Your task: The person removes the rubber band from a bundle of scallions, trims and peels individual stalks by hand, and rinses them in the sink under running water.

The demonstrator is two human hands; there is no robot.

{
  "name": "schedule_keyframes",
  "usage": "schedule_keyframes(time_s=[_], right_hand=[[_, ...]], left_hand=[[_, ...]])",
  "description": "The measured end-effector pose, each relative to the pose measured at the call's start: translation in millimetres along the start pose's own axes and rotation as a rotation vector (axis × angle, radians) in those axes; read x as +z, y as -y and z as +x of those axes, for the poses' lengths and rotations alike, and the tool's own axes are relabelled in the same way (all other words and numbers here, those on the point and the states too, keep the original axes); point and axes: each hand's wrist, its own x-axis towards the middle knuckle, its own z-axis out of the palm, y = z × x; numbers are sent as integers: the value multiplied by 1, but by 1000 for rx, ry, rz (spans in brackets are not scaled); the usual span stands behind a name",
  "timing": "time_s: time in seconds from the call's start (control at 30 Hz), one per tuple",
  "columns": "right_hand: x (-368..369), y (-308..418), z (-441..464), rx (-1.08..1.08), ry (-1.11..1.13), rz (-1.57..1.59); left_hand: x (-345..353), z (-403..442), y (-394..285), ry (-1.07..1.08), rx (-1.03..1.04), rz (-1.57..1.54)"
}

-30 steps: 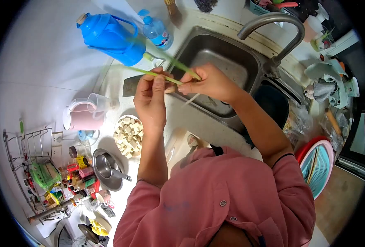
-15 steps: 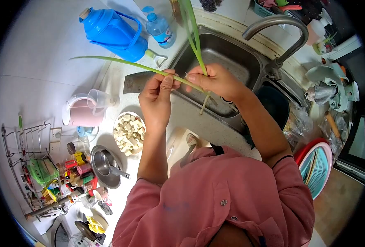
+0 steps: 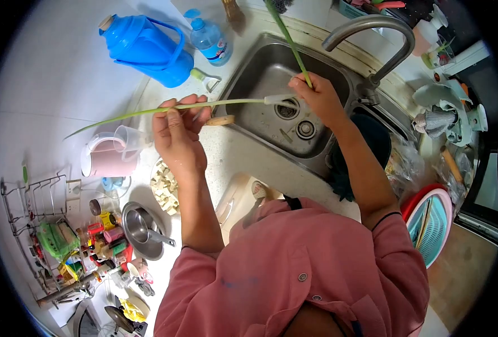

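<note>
My left hand (image 3: 180, 132) is closed around a long spring onion (image 3: 235, 103), which lies almost level across the view. Its green tip points left, and its pale end reaches over the sink (image 3: 260, 121). My right hand (image 3: 320, 100), above the basin, grips a second spring onion's green stalk (image 3: 287, 35) that slants up and to the left. A blurred whitish piece shows between the pale end and my right fingers; I cannot tell which stalk it belongs to. Behind my left hand a wooden handle (image 3: 222, 120) rests on the counter by the sink's edge.
A bowl of white cubes (image 3: 163, 188) stands left of my left forearm. Behind are a blue thermos (image 3: 148, 53), a plastic bottle (image 3: 210, 45) and a peeler (image 3: 204, 78). The faucet (image 3: 381, 48) arches over the sink. A metal pan (image 3: 142, 227) sits at the left.
My hands have moved apart. The left went left and slightly down with its spring onion; the right shifted right with its stalk. The sink drains have come into sight.
</note>
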Motion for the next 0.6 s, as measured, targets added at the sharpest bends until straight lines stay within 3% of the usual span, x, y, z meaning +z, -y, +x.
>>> schedule_keyframes(time_s=[0.1,0.2,0.3,0.4,0.6], right_hand=[[-11,-27,-1,45,-43,-34],[-22,-52,-4,14,-83,-312],[-30,-63,-10,107,-51,-302],[-25,-77,-8,-116,-97,-290],[-9,-39,-1,-219,-82,-197]], left_hand=[[-2,2,-4,-49,16,9],[-3,3,-4,-119,26,-12],[-10,8,-4,-162,34,-39],[-5,7,-5,-133,1,-26],[4,4,-3,-89,-7,-46]])
